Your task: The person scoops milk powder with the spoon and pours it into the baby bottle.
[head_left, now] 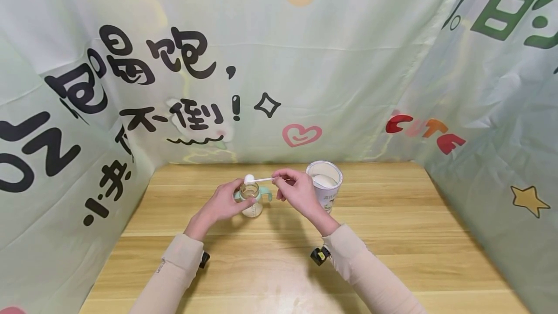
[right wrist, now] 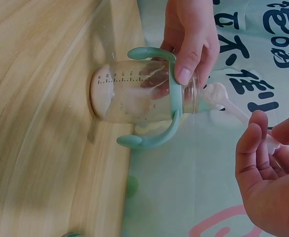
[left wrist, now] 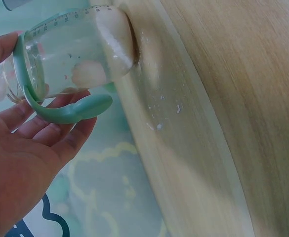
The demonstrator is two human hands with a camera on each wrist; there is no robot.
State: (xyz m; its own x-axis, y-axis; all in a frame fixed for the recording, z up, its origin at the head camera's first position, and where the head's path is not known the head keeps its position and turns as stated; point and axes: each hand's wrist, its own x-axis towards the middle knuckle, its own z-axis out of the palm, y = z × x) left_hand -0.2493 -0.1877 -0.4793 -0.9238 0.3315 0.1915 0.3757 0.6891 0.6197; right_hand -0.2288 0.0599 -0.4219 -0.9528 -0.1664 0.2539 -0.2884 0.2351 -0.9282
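Observation:
A clear baby bottle (head_left: 252, 208) with mint-green handles (right wrist: 176, 94) stands upright and uncapped on the table. Pale powder (right wrist: 102, 93) lies in its bottom. My left hand (head_left: 225, 201) grips the bottle near its neck, thumb on the near side. Between the thumb and fingers of my right hand (head_left: 298, 193) is the handle of a white measuring scoop (right wrist: 216, 95). The scoop's bowl, heaped with white powder, is just above the bottle's open mouth. Right of the bottle stands an open white tub (head_left: 328, 194) with white powder inside, partly hidden by my right hand.
Small white specks of powder (left wrist: 159, 127) lie on the wooden table (head_left: 270, 265) near the bottle's base. Printed fabric (head_left: 244, 62) hangs behind the table and along both sides. Black wrist cameras (head_left: 320, 256) sit below my sleeves.

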